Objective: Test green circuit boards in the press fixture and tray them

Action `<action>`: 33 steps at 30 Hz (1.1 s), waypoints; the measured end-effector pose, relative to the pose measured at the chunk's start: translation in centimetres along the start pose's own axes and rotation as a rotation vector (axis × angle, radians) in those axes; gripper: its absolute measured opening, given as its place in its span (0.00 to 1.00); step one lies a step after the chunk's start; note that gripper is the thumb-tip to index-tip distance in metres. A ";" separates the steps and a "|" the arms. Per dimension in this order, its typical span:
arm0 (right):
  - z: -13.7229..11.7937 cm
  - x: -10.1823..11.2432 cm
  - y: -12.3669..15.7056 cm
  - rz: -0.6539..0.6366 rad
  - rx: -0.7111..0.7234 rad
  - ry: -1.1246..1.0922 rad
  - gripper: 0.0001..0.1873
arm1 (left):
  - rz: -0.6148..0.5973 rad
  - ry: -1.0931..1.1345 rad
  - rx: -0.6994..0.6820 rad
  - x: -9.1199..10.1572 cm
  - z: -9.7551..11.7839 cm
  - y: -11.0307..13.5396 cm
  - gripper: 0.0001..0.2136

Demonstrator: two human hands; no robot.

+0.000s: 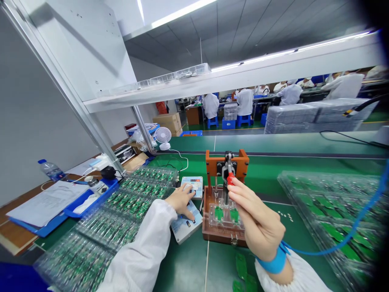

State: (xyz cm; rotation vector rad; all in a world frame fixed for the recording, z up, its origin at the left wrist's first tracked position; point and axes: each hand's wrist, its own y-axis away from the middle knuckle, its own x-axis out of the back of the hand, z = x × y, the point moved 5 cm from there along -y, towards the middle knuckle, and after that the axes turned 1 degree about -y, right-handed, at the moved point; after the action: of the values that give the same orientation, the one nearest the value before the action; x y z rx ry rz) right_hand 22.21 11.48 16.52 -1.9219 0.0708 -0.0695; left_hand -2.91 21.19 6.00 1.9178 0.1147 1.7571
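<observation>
Two small green boards (226, 213) sit side by side in the brown test jig (223, 227) on the green surface (194, 263), seen from my head camera. My right hand (258, 221) pinches the jig's red lever knob (231, 178). My left hand (182, 199) rests open, fingers flat on the meter (187, 221). Pressing with a board askew could, I judge, bend pins.

Bright overhead strip lights (258, 59), glare on trays (334, 202), edges warped, right corner dark
</observation>
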 end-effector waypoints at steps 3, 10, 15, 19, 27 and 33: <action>-0.1 -0.1 0.0 0.009 0.004 0.006 0.31 | -0.021 0.003 0.006 -0.1 0.3 -0.1 0.58; -0.2 -0.2 -0.2 0.024 -0.017 0.019 0.31 | -0.005 0.091 0.010 0.5 -0.4 1.0 0.59; -0.1 -0.3 -0.1 0.024 -0.007 -0.003 0.30 | -0.025 0.070 0.058 0.8 -1.8 1.2 0.59; 0.1 -0.3 0.1 0.007 -0.011 0.016 0.30 | -0.065 0.066 0.050 0.0 -1.9 1.0 0.60; 0.1 -0.4 0.2 0.019 -0.012 0.042 0.29 | -0.092 0.063 0.053 -0.2 -1.5 1.3 0.64; 0.0 -0.4 0.2 0.019 -0.006 0.053 0.29 | -0.075 0.053 0.047 -0.4 -1.6 1.2 0.65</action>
State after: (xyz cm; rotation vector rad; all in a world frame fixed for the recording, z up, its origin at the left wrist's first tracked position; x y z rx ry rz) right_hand 21.76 11.47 16.36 -1.9254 0.1250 -0.1083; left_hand -4.79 20.51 6.16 1.8756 0.2458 1.7707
